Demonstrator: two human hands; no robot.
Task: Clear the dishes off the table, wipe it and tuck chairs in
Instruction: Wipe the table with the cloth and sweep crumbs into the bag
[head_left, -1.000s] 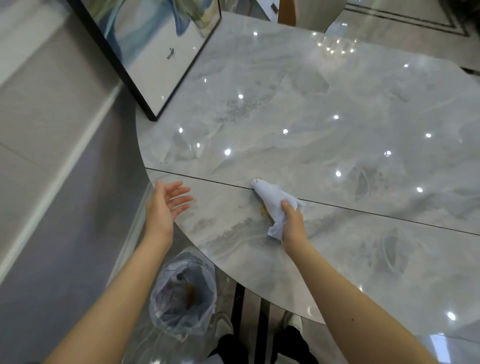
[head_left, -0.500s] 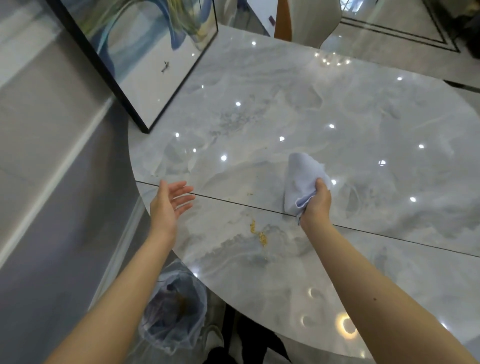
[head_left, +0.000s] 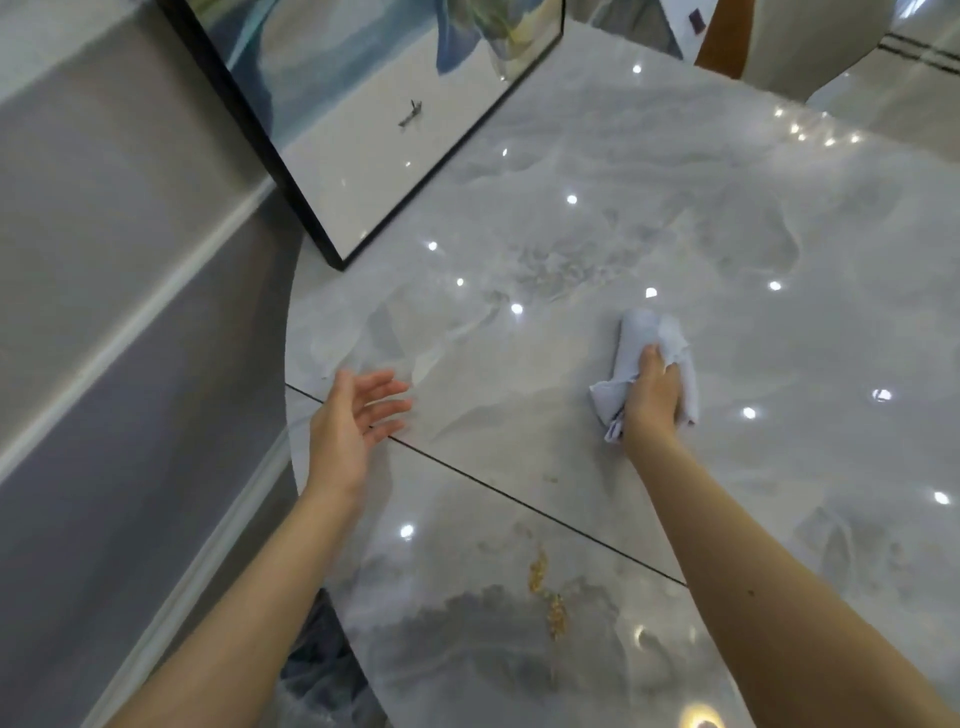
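A glossy grey marble table (head_left: 675, 218) fills the view, with a dark seam running across it. My right hand (head_left: 652, 400) grips a bunched white cloth (head_left: 641, 338) and presses it on the tabletop beyond the seam. A streak of yellow-orange crumbs (head_left: 545, 592) lies on the near side of the seam, below the cloth. My left hand (head_left: 353, 421) hovers at the table's left edge, palm turned inward, fingers spread and holding nothing.
A black-framed painting (head_left: 363, 114) leans on the table's far left against the grey wall. A chair back (head_left: 727, 36) stands at the far side. A bin with a clear bag (head_left: 322, 670) sits on the floor under the near left edge.
My right hand has slid the cloth away from me and to the right, from over the crumbs to past the seam. The crumbs are now uncovered. My left hand has stayed by the edge.
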